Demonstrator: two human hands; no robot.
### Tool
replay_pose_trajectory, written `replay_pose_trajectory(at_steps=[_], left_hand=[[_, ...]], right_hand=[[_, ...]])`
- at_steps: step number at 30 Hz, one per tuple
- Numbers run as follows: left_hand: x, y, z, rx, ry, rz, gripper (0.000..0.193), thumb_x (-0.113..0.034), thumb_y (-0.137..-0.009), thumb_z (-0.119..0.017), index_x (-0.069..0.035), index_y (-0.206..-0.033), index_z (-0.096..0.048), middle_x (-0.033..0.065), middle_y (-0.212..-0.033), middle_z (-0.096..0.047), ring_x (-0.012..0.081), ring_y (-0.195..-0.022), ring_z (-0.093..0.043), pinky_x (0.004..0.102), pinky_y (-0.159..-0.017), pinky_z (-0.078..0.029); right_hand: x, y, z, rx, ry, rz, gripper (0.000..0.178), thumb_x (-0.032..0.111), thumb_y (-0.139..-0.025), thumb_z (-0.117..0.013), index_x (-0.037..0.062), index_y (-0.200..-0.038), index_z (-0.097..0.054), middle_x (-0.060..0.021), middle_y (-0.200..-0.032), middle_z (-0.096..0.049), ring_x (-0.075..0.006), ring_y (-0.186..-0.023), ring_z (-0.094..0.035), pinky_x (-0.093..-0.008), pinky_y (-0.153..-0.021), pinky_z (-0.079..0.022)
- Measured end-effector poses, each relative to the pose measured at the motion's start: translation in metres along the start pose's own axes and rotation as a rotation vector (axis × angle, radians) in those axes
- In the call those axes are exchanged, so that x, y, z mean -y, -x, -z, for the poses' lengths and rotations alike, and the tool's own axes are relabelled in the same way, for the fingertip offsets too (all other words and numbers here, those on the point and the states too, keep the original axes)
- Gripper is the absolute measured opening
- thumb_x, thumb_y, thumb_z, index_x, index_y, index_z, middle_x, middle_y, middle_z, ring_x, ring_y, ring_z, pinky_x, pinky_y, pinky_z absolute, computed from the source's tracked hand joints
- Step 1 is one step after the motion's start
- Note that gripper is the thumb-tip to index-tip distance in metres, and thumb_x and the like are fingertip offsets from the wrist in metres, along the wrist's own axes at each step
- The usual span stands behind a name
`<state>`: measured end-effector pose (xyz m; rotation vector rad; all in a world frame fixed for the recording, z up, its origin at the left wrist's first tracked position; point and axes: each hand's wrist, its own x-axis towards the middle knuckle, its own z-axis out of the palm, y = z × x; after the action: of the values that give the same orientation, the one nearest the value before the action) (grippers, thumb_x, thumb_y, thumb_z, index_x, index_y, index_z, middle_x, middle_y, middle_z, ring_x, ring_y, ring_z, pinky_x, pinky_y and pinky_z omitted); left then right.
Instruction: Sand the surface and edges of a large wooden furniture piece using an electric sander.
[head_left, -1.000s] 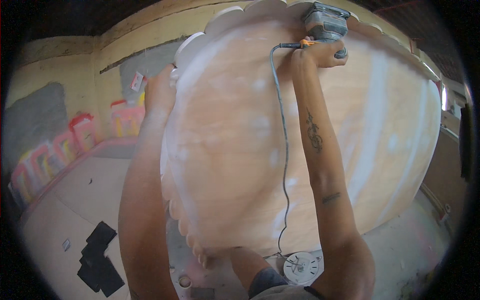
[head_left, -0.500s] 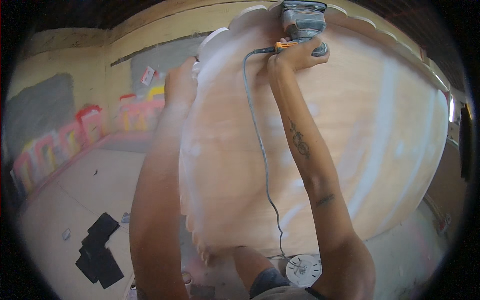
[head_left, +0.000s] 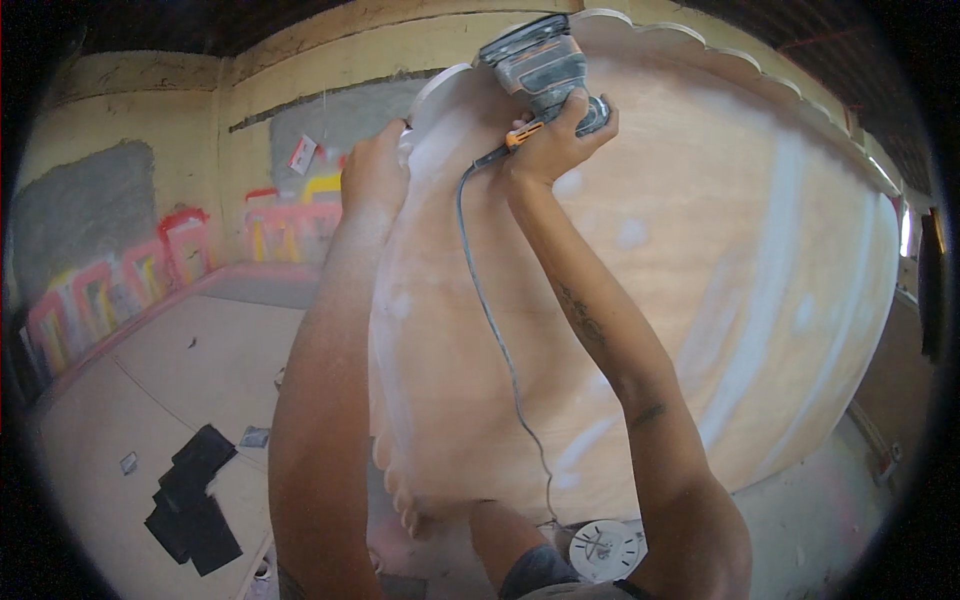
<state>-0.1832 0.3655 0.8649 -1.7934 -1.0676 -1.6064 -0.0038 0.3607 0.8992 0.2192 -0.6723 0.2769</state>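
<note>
The right hand (head_left: 560, 140) is wrapped tight around a grey power sander (head_left: 540, 65). The sander sits high up, on the top wavy edge of a big wooden panel (head_left: 650, 320). The panel stands upright in front of the person, with pale dusty patches on it. The left hand (head_left: 372, 175) grips the panel's left edge, fingers curled around it, to keep it steady.

To sand well here, I think the sander should lie flat on the wood and slide slowly along the bumpy edge. Pushing hard could dig a dent. The grey cord (head_left: 495, 330) hangs down across the panel, so it should stay away from the sanding pad. A round white disc (head_left: 603, 550) lies on the floor below.
</note>
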Motion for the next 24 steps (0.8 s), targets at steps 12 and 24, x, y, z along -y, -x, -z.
replay_pose_trajectory(at_steps=[12, 24], left_hand=[[0.013, -0.001, -0.006, 0.004, -0.016, 0.007, 0.037, -0.010, -0.091, -0.065, -0.009, -0.127, -0.066, 0.0257, -0.105, -0.071, 0.0428, -0.104, -0.068, 0.0500, -0.090, -0.051], [0.010, 0.005, 0.003, -0.005, -0.021, 0.007, 0.033, -0.016, -0.095, -0.064, -0.013, -0.128, -0.065, 0.0256, -0.102, -0.071, 0.0454, -0.101, -0.067, 0.0529, -0.087, -0.051]], right_hand=[[0.031, -0.044, -0.009, -0.231, 0.000, -0.007, 0.048, 0.035, -0.102, -0.050, 0.0105, -0.140, -0.036, -0.0212, -0.110, -0.059, -0.0234, -0.055, -0.058, -0.0316, -0.037, -0.043], [0.077, -0.116, 0.012, -0.411, -0.087, 0.146, 0.051, 0.036, -0.098, -0.049, 0.0114, -0.140, -0.036, -0.0217, -0.110, -0.059, -0.0251, -0.053, -0.056, -0.0333, -0.037, -0.042]])
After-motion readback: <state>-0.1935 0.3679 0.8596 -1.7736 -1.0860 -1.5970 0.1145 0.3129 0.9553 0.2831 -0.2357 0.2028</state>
